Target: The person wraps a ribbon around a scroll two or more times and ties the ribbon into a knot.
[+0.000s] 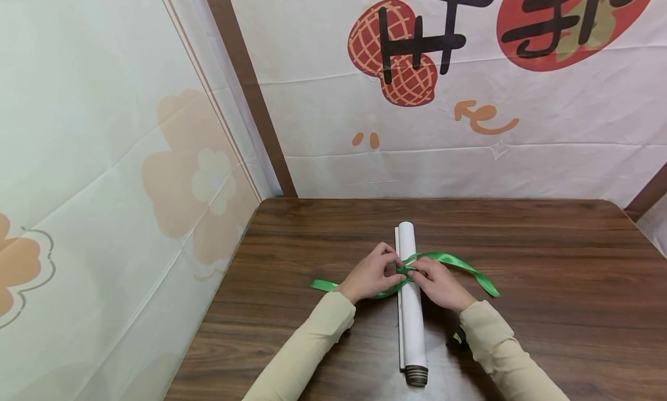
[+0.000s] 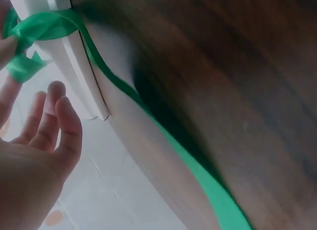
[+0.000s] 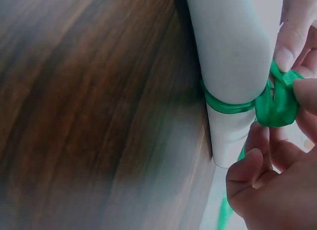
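Note:
A white roll (image 1: 413, 323), its near end showing dark and pale layers, lies lengthwise on the table. Around its middle goes a green satin ribbon (image 1: 460, 263), one tail curving out to the right and the other leftward under the left wrist. Over the roll, my left hand (image 1: 367, 275) pinches the ribbon between thumb and fingertip. From the right side my right hand (image 1: 442, 284) pinches it too, fingertips close to the left ones. A green band circles the roll (image 3: 235, 47) in the right wrist view, with a bunched ribbon loop (image 3: 276, 111) between the fingers.
Dark wood-grain table (image 1: 563, 285) extends to both sides. A small black and yellow object (image 1: 458, 337) lies by the right sleeve, partly hidden. Printed white cloth walls (image 1: 323, 175) rise behind and at the left, with a brown pole (image 1: 250, 83) in the corner.

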Demonstrator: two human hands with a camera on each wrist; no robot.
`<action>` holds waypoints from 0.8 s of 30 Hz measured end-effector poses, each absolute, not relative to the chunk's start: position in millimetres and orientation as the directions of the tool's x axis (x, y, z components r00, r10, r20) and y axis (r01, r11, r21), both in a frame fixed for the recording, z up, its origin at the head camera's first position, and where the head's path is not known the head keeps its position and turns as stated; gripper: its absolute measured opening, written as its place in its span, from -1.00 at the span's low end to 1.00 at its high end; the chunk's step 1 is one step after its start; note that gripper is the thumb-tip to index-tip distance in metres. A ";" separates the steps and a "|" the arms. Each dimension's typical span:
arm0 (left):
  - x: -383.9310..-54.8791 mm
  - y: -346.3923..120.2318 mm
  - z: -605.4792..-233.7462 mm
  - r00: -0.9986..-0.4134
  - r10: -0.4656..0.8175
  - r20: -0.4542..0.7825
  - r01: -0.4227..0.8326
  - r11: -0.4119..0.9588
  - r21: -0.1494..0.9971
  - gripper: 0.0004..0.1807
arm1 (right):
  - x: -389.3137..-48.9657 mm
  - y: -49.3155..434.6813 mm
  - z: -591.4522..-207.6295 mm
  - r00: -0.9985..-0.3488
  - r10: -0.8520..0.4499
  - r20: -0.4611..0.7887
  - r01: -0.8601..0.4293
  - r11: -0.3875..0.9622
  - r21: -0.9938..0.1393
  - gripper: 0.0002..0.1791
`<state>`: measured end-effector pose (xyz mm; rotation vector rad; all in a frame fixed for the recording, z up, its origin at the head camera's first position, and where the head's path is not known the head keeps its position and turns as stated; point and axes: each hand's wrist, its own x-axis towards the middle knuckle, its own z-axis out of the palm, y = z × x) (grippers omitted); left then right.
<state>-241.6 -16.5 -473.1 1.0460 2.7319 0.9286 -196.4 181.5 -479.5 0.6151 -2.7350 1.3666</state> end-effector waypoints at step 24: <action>-230.5 -47.3 -455.8 -0.762 0.627 0.158 0.642 0.703 0.305 -0.83 | -194.3 181.9 -480.1 -0.972 -0.175 0.159 -0.234 0.608 -0.759 -0.81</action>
